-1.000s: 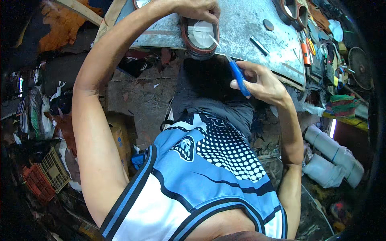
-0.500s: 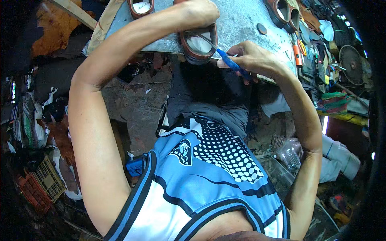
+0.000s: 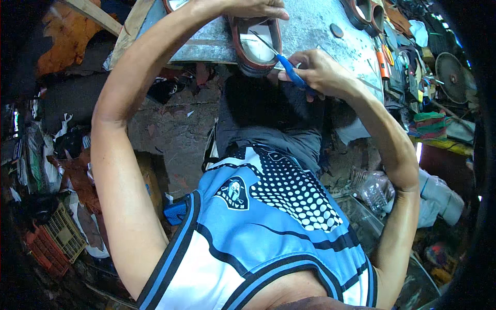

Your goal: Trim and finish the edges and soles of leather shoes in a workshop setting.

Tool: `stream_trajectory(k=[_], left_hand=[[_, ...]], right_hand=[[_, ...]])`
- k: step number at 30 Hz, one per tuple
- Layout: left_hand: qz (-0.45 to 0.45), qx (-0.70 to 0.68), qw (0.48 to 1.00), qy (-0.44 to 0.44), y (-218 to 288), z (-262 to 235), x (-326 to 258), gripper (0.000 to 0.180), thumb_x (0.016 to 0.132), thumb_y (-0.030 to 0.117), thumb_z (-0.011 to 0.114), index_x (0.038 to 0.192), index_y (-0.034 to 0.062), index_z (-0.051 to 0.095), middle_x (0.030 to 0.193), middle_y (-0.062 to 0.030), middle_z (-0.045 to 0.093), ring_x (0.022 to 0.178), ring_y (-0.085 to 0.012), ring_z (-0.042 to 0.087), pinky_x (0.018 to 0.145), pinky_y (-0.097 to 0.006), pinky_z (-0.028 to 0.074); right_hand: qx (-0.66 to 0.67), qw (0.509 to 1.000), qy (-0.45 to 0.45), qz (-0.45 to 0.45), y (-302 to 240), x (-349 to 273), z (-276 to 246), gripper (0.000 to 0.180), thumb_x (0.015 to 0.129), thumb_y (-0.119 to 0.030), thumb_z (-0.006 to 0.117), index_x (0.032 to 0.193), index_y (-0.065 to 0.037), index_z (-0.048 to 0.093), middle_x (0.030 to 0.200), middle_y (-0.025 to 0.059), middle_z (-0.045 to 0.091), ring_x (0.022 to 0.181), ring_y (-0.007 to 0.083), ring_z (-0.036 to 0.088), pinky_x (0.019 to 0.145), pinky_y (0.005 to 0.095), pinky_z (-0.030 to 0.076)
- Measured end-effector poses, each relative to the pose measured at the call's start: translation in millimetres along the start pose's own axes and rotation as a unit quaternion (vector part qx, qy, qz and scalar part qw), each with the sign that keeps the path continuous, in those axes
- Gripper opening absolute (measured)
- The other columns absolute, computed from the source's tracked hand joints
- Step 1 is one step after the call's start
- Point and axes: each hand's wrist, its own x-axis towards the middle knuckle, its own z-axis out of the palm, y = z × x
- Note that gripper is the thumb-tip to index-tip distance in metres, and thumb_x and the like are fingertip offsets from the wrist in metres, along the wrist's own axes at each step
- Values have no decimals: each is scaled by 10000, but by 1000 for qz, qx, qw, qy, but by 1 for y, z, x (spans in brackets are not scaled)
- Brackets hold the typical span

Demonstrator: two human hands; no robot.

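A brown shoe (image 3: 236, 44) with a pale insole lies at the table's near edge, its heel toward me. My left hand (image 3: 253, 8) reaches over its front part at the top of the view. The fingers are curled around the shoe there, partly cut off by the frame. My right hand (image 3: 315, 72), to the right of the heel, is closed on a pair of scissors with blue handles (image 3: 291, 71). Their thin, dark blades slant up and left over the shoe's opening.
The grey, worn table (image 3: 310, 31) bears more brown shoes (image 3: 356, 13) at the far right and a small dark disc (image 3: 336, 30). An orange-handled tool (image 3: 382, 65) hangs by its right edge. A fan (image 3: 450, 77) stands farther right. Plastic crates (image 3: 64, 227) and scraps lie at left.
My left hand has shifted slightly up and the fingers point more to the right. The scissors have tipped more upright, their blades higher over the insole. The shoe's heel has moved slightly away from me.
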Motion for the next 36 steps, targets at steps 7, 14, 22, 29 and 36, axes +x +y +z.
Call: stream_trajectory(k=[7, 14, 22, 29, 36], left_hand=[[-440, -351, 825, 43, 100, -60, -106, 470, 931, 464, 615, 657, 84, 576, 597, 35, 452, 592, -83, 483, 556, -252, 407], [-659, -13, 666, -349, 259, 27, -325, 221, 869, 205, 658, 930, 1, 719, 905, -179, 714, 883, -361, 686, 772, -399, 536], [-652, -170, 725, 145, 203, -61, -121, 254, 953, 195, 619, 914, -40, 708, 687, -97, 632, 609, -121, 534, 600, -281, 445], [-516, -131, 833, 148, 156, -36, 18, 394, 928, 298, 656, 1076, -66, 691, 854, -170, 706, 756, -209, 683, 694, -329, 525], [-609, -45, 784, 111, 109, 7, 44, 483, 807, 386, 714, 840, -85, 609, 836, -307, 657, 781, -456, 653, 692, -501, 500]], right_hand=[[13, 990, 141, 4, 73, -37, -18, 534, 872, -204, 686, 1319, 19, 497, 922, 158, 685, 795, 224, 683, 678, 340, 546], [-329, 897, 294, 22, 202, 7, -80, 339, 835, -80, 540, 1163, 4, 568, 997, 273, 665, 977, 423, 640, 846, 496, 494], [-382, 865, 293, 145, 181, 3, -69, 366, 879, -59, 497, 1239, -15, 542, 1064, 225, 642, 989, 384, 633, 851, 477, 506], [-268, 879, 390, -68, 125, -1, -3, 279, 931, -194, 612, 1147, -18, 599, 981, 162, 609, 924, 264, 596, 817, 409, 484], [-251, 862, 430, -88, 132, 10, 21, 340, 905, -191, 639, 1200, -42, 561, 1206, 145, 554, 1145, 292, 521, 955, 445, 400]])
